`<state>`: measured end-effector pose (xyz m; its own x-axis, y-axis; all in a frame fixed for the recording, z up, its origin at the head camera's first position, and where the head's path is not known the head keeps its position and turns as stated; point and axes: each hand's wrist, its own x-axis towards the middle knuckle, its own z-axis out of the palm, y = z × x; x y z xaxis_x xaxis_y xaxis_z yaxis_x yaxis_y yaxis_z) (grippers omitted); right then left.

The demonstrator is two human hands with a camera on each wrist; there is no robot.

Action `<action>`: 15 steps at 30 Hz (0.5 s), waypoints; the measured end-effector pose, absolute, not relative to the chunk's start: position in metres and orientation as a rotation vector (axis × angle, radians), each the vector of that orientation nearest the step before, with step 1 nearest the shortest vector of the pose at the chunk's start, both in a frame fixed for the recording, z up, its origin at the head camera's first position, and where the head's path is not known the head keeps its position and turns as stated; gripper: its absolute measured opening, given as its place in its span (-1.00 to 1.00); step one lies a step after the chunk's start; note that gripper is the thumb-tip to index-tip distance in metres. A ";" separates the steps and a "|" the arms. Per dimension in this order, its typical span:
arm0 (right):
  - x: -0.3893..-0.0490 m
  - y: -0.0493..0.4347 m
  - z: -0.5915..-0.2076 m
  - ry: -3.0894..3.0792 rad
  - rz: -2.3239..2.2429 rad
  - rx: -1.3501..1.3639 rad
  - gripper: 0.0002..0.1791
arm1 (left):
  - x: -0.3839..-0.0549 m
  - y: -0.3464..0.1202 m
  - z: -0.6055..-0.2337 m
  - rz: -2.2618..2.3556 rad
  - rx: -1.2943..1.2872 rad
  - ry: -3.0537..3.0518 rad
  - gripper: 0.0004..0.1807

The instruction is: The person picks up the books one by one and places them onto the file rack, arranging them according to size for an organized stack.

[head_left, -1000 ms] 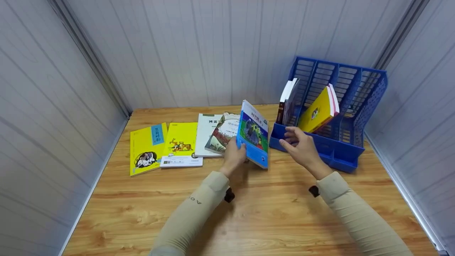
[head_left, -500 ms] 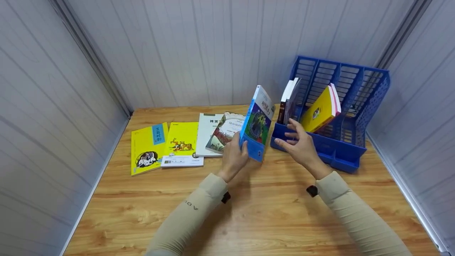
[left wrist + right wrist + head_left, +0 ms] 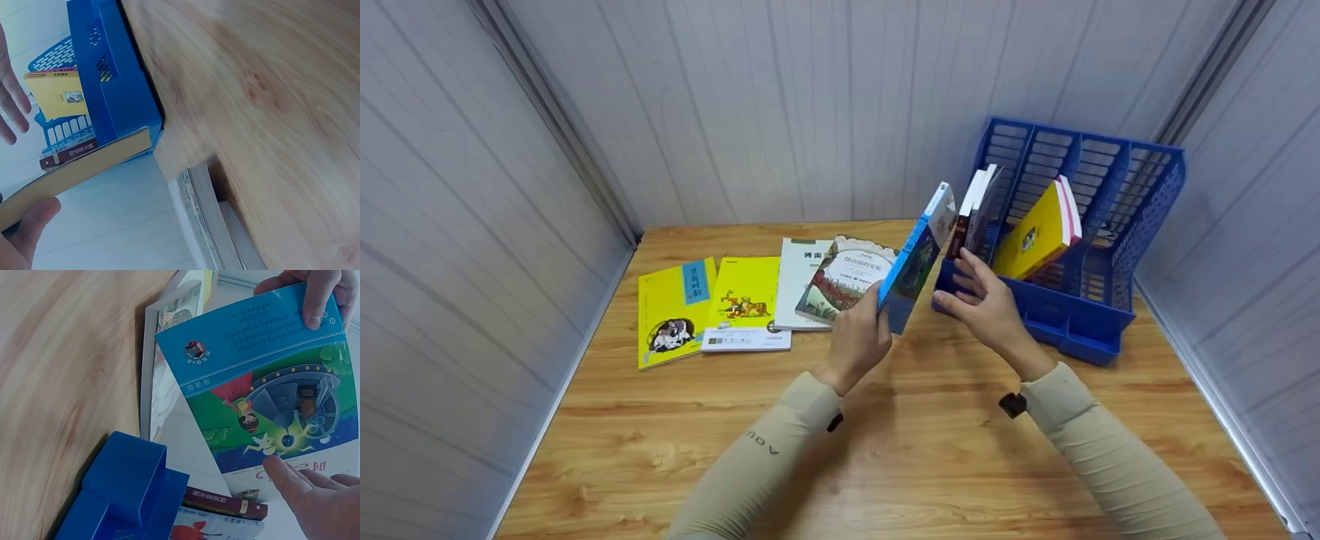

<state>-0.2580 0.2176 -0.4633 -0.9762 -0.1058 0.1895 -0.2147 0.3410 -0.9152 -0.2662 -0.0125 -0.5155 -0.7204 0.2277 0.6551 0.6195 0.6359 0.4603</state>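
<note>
My left hand (image 3: 859, 341) grips a blue-edged paperback book (image 3: 913, 266) by its lower part, thumb on the cover. The book is raised and tilted, left of a blue plastic file rack (image 3: 1039, 309). In the right wrist view, its illustrated cover (image 3: 281, 394) shows a blue band and a cartoon scene. My right hand (image 3: 994, 311) holds nothing, fingers relaxed, before the rack's left compartment; whether a fingertip touches the cover is hard to tell. A dark-spined book (image 3: 70, 153) and a thin book beside it stand in that compartment. A yellow book (image 3: 1030, 238) leans further right.
Left of the held book, several books lie in a row on the wooden table (image 3: 915, 450): a yellow one (image 3: 660, 304), another yellow one (image 3: 746, 281), a pale one (image 3: 791, 300), and an illustrated one (image 3: 847, 274) overlapping it. Panel walls (image 3: 810, 112) surround the table.
My left hand has lifted the blue-edged book and carried it right, toward the rack's left compartment, turning it more edge-on. My right hand has shifted slightly, its fingers now nearer the dark-spined book.
</note>
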 end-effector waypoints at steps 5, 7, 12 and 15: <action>-0.258 0.213 -0.459 -2.463 1.782 0.312 -0.03 | -0.265 -0.018 -0.518 -0.847 -0.700 -2.226 -0.54; -0.258 0.211 -0.457 -2.446 1.809 0.317 -0.05 | -0.265 -0.020 -0.518 -0.789 -0.724 -2.186 -0.51; -0.258 0.206 -0.450 -2.398 1.902 0.332 -0.06 | -0.264 -0.024 -0.518 -0.569 -0.766 -2.076 -0.48; -0.257 0.203 -0.447 -2.330 1.991 0.348 -0.04 | -0.264 -0.026 -0.517 -0.456 -0.794 -2.001 -0.50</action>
<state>-0.2571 0.2031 -0.4471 -0.9729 -0.1332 0.1891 -0.2075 0.1419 -0.9679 -0.2637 -0.0262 -0.5165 -0.3823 0.3541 0.8535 0.6890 0.7248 0.0079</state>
